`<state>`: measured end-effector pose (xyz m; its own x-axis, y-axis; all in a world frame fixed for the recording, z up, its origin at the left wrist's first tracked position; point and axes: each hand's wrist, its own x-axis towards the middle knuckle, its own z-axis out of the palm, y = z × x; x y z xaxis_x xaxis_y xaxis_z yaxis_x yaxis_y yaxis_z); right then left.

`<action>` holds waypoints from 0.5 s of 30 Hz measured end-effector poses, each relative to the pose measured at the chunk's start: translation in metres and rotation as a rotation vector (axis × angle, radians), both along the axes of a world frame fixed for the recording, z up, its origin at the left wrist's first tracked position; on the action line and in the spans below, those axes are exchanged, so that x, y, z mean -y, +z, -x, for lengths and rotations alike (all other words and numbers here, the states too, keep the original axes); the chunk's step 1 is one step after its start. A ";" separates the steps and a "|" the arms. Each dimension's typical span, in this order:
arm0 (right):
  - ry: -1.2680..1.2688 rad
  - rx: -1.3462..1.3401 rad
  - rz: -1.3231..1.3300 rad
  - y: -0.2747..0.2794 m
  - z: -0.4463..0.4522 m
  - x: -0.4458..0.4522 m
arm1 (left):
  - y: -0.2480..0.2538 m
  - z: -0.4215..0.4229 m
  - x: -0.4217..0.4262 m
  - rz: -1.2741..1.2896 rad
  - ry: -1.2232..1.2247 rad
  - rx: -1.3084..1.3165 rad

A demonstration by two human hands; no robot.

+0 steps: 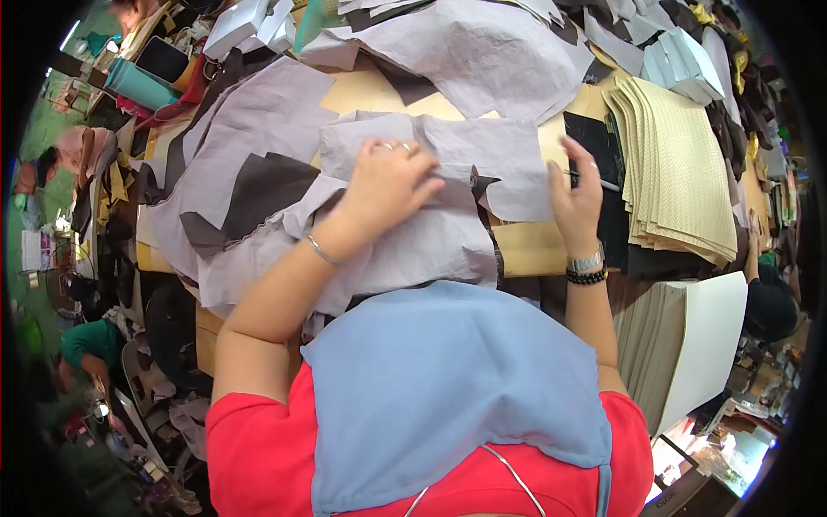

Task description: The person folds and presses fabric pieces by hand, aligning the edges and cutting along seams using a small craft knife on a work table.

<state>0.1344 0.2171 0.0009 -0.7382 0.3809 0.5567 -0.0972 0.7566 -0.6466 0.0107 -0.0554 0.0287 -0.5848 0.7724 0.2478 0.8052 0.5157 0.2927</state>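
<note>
My left hand (392, 185) rests on a pale lilac-grey sheet of leather or cloth (500, 151), fingers bent and a little apart, holding nothing I can see. At the right edge of this sheet is my right hand (577, 194), with a slim pen-like tool (609, 185) lying across between its fingers. The tool's tip is partly hidden, so its exact kind is unclear. Other lilac-grey pieces (258, 112) with dark brown undersides lie overlapped around my left forearm. A small dark scrap (482, 181) shows between the hands.
Right of my hands stands a stack of cream textured sheets (672, 164) beside a black board (590, 142). Nearer is a thick stack of white sheets (702, 345). More lilac-grey material (474, 52) covers the far table. A teal container (142, 82) stands far left. Other people work at both sides.
</note>
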 end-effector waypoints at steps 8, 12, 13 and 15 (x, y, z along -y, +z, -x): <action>0.524 0.255 -0.155 -0.014 0.051 0.047 | -0.048 -0.020 0.022 -0.091 -0.117 -0.181; 0.512 0.251 -0.153 -0.027 0.051 0.045 | -0.047 -0.021 0.040 -0.137 -0.122 -0.145; 0.508 0.247 -0.143 -0.028 0.050 0.044 | -0.046 -0.021 0.044 -0.147 -0.115 -0.122; 0.499 0.235 -0.143 -0.029 0.048 0.042 | -0.044 -0.019 0.048 -0.159 -0.104 -0.098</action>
<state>0.0865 0.1747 -0.0283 -0.9195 -0.1131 0.3765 -0.3316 0.7374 -0.5884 0.0301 -0.1032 -0.0151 -0.4709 0.7741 0.4231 0.8804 0.3817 0.2815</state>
